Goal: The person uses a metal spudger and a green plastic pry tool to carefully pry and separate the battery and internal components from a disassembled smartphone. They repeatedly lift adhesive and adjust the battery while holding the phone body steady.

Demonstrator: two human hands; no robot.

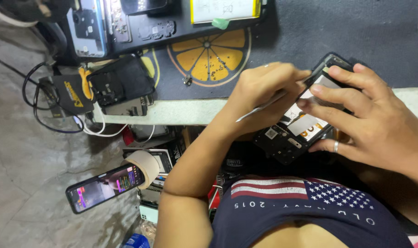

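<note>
Black opened phone point(305, 124) hung past the table edge point(190, 111), over the lap. Left hand point(264, 89) pinched thin metal tweezers point(261, 109) against it; right hand point(369, 110) clasped its far side, fingers spread. Clutter crowded the left.

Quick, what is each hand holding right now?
Left hand: closed on thin metal tweezers.
Right hand: holding the opened phone.
</note>
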